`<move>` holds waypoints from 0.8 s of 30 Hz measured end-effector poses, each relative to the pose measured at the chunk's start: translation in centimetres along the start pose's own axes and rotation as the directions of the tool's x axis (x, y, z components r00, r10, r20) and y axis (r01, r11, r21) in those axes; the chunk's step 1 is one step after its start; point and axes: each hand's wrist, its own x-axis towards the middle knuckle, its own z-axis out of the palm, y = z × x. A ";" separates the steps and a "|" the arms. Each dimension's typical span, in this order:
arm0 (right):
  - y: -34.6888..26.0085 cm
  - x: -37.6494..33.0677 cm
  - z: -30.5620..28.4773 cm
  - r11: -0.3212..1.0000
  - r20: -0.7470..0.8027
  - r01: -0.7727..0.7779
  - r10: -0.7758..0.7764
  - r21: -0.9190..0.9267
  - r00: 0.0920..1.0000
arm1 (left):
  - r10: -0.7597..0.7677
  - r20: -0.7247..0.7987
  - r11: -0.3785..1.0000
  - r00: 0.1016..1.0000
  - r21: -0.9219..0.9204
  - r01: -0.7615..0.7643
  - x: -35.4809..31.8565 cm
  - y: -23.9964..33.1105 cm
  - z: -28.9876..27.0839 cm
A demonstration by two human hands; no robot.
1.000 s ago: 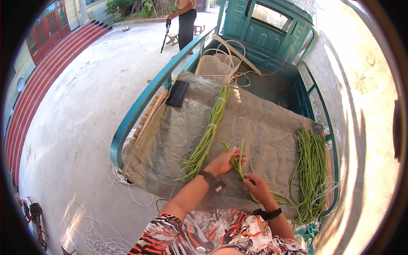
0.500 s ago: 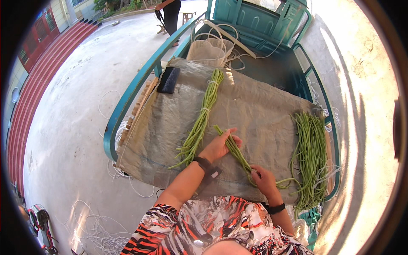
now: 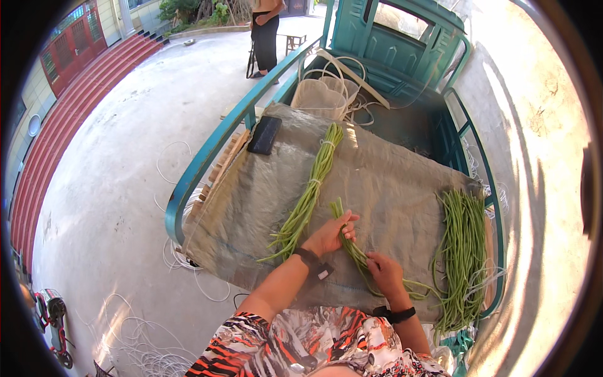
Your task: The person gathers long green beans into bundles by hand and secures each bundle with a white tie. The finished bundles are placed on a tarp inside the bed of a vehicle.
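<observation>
My left hand point(image 3: 331, 236) is wrapped round the upper part of a small bunch of green long beans point(image 3: 357, 255), whose tips stick up past the fingers. Lower down, my right hand point(image 3: 384, 273) pinches the same bunch, and a few strands trail from there toward the right. Left of my hands lies a longer bundle of long beans point(image 3: 315, 182), bound with pale ties in two places. A thick pile of loose long beans point(image 3: 463, 257) rests at the right side. All lie on a grey-brown plastic sheet point(image 3: 396, 182).
A teal side rail point(image 3: 210, 154) borders the cargo bed on the left. A dark flat phone-like object point(image 3: 264, 135) lies at the sheet's far left corner. Beyond are a pale basket point(image 3: 318, 99) and hoses. White string point(image 3: 147, 352) tangles on the ground; a person point(image 3: 267, 38) stands far off.
The left fingers, partly spread before, have closed round the bean bunch. My view has tilted, so the scene sits lower and farther right. The right hand still grips the bunch.
</observation>
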 end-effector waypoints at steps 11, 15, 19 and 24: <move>4.9 -4.8 -8.4 0.893 -0.263 -0.329 0.253 -0.306 0.931 | 0.056 -0.311 0.997 0.949 0.063 -0.038 -0.5 -0.4 2.1; 9.6 -6.4 -10.0 0.752 -0.211 -0.336 0.262 -0.567 0.942 | 0.036 -0.102 0.997 0.994 0.075 -0.028 -0.3 -0.1 1.6; 10.1 -3.5 -9.7 0.767 -0.308 -0.358 0.219 -0.532 0.926 | 0.041 -0.016 0.996 0.999 0.082 -0.040 -0.5 0.1 1.4; 14.6 -0.2 -8.1 0.665 -0.412 -0.469 0.256 -0.581 0.874 | 0.028 -0.163 0.999 0.986 0.029 -0.024 -0.5 -0.1 2.9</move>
